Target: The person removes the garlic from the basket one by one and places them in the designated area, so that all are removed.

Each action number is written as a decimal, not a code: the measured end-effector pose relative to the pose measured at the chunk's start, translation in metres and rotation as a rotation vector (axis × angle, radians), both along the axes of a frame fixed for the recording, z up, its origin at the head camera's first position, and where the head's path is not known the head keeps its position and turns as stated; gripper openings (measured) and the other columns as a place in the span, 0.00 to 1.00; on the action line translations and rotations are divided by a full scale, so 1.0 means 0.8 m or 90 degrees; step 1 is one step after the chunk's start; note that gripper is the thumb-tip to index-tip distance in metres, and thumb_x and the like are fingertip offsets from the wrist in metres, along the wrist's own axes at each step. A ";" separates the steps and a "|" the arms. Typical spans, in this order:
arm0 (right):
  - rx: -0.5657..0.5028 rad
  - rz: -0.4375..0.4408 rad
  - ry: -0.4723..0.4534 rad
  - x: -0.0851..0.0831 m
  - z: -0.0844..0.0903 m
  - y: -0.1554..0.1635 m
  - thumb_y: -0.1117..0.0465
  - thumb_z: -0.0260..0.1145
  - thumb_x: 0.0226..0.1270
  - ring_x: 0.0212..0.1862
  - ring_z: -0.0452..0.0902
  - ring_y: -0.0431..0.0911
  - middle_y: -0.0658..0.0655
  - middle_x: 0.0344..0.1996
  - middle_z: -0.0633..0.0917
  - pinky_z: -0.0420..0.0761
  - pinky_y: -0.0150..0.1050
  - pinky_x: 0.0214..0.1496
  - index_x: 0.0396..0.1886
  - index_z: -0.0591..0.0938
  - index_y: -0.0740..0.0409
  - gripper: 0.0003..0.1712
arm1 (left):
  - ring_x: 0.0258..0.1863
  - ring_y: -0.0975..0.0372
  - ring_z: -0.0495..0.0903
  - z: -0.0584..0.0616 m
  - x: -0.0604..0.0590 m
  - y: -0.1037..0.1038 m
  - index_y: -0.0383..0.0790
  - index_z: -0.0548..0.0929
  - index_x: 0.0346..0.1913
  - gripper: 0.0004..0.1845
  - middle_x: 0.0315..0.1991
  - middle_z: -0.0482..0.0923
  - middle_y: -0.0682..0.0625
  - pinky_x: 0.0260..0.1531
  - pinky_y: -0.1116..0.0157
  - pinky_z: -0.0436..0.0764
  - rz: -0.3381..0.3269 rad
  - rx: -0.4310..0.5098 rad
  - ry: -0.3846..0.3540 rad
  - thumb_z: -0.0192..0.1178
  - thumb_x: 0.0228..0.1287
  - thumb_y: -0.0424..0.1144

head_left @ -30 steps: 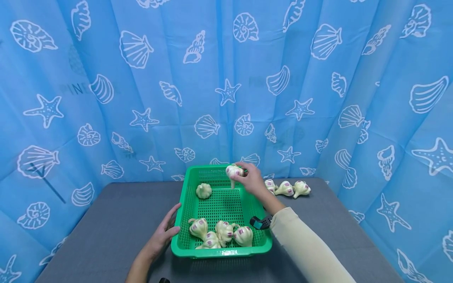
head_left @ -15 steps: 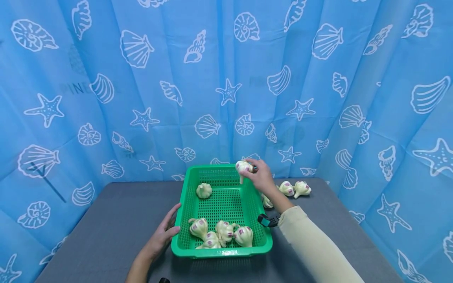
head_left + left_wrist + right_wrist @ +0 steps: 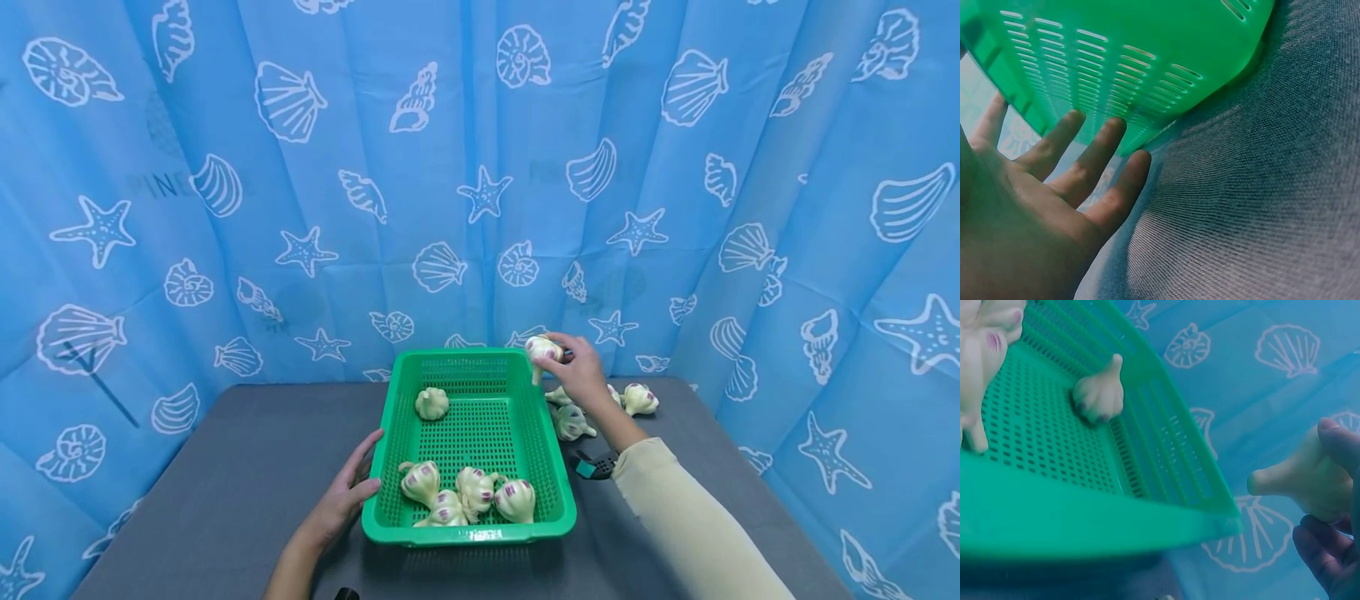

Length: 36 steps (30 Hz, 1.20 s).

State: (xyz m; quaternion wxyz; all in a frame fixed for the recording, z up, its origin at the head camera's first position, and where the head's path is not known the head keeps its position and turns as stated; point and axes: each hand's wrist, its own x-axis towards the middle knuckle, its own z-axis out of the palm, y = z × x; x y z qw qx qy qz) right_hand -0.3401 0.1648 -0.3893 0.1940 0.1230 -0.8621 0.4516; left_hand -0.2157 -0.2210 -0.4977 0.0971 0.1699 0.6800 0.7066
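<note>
My right hand pinches a garlic bulb just past the far right corner of the green basket; its stem points down in the head view and toward the basket in the right wrist view. With fingers straight and spread, my left hand touches the basket's left side; the left wrist view shows its fingers along the slotted wall. Inside the basket, one garlic bulb lies at the far left. Several more, among them a right-hand bulb, cluster along the near wall.
On the grey table, several garlic bulbs lie right of the basket, including a near bulb and a far-right bulb. My right forearm partly hides this group. A blue shell-patterned curtain hangs behind and beside the table.
My right hand has carried its garlic bulb rightward, from above the basket's far part to outside its right rim. More bulbs beside the basket are uncovered. The left hand stays put.
</note>
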 end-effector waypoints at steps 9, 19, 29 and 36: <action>0.023 -0.029 0.002 0.008 -0.010 0.027 0.57 0.72 0.61 0.41 0.76 0.56 0.65 0.45 0.76 0.76 0.43 0.36 0.61 0.78 0.62 0.29 | 0.69 0.37 0.53 -0.002 0.000 0.000 0.46 0.41 0.79 0.36 0.74 0.40 0.28 0.52 0.55 0.74 0.003 -0.001 -0.003 0.46 0.75 0.37; 0.060 -0.091 0.012 0.010 -0.026 0.060 0.56 0.73 0.60 0.41 0.76 0.57 0.65 0.43 0.77 0.75 0.49 0.40 0.59 0.79 0.63 0.29 | 0.69 0.37 0.51 0.000 0.001 0.001 0.47 0.42 0.79 0.36 0.74 0.39 0.29 0.52 0.54 0.74 0.012 -0.004 -0.014 0.47 0.75 0.38; 0.103 -0.129 -0.007 0.020 -0.050 0.087 0.55 0.74 0.60 0.41 0.75 0.57 0.65 0.42 0.78 0.73 0.47 0.37 0.57 0.80 0.62 0.27 | 0.70 0.36 0.48 -0.001 0.000 0.001 0.48 0.43 0.79 0.36 0.75 0.38 0.30 0.54 0.53 0.73 0.016 -0.010 -0.016 0.47 0.75 0.39; 0.150 -0.116 0.008 0.027 -0.061 0.101 0.58 0.74 0.59 0.39 0.76 0.58 0.66 0.39 0.78 0.75 0.52 0.39 0.55 0.81 0.65 0.26 | 0.70 0.37 0.49 -0.001 0.001 0.000 0.47 0.42 0.79 0.36 0.75 0.38 0.30 0.53 0.54 0.73 0.007 -0.003 -0.011 0.46 0.75 0.38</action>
